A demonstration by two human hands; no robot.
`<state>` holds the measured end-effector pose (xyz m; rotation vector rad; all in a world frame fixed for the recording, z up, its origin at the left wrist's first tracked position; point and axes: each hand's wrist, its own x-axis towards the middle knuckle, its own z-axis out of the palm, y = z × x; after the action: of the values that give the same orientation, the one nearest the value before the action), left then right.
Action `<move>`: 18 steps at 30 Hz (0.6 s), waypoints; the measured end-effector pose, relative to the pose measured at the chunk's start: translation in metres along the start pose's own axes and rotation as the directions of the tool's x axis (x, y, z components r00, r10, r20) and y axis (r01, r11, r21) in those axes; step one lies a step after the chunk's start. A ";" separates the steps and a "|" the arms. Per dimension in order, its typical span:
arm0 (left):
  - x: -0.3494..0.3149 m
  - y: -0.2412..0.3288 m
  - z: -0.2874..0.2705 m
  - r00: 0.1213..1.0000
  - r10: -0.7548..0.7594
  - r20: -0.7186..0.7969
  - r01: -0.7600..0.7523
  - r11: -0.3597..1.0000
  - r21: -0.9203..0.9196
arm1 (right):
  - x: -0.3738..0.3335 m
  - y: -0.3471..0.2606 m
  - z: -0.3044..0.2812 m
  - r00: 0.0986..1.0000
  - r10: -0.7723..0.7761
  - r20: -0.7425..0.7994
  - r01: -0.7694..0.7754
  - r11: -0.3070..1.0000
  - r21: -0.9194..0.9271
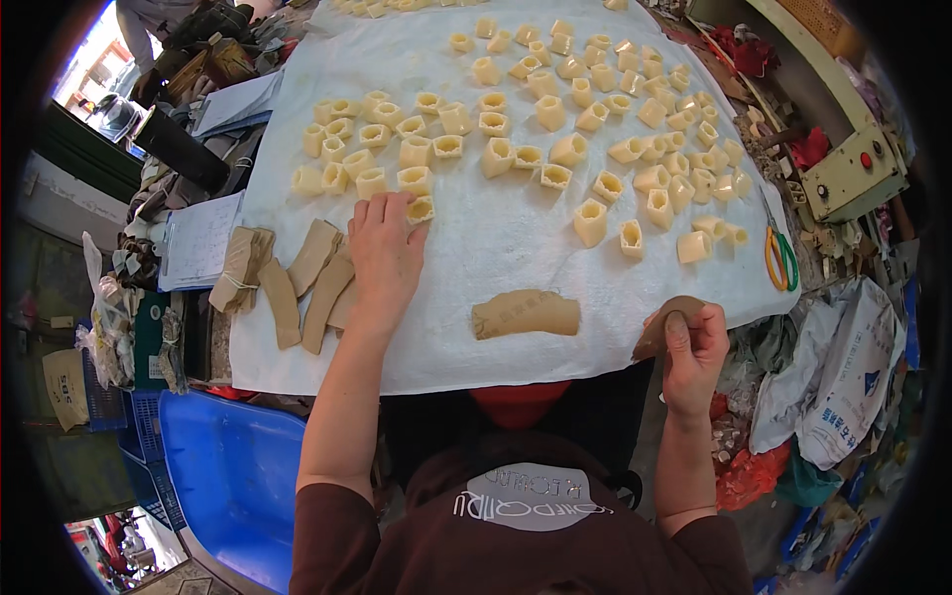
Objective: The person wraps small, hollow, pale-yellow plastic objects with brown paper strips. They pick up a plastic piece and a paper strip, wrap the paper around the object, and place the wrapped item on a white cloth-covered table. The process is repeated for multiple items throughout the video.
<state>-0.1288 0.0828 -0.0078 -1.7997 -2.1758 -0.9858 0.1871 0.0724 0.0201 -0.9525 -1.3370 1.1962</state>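
Head view gives us, at its centre, a broad work table under a creased white sheet (466, 253). Below its near left corner we see a large blue plastic tub (228, 476), and past its near right edge a white printed sack (843, 387). A pale metal control box with red buttons (853, 174) sits at the far right, while white paper sheets (201, 243) lie along the left edge. On the near left of the table we find a string-tied bundle of brown strips (241, 268), with loose curved brown strips (281, 302) fanned to its right; one wide brown strip (526, 313) lies flat near the middle of the near edge. Our right hand (691, 352), at the near right, pinches a curved brown piece (652, 338) between thumb and fingers. Our left hand (382, 238) reaches over the strips, its thumb and forefinger at the nearest pale-yellow, hollow, angular block (420, 209); we cannot tell whether they grip it. Green-and-orange-handled scissors (780, 256) lie at the right edge. Similar pale-yellow blocks (590, 222) spread across the middle and far table, many with openings upward.
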 end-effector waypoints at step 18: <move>-0.023 0.020 -0.025 0.958 -0.087 0.274 0.206 0.873 -0.442 | -0.004 0.007 0.003 1.000 -0.019 0.005 0.019 0.999 -0.030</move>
<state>-0.1116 0.0516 0.0073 -2.0743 -2.4073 -1.5077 0.1844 0.0690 0.0128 -0.9568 -1.3687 1.1673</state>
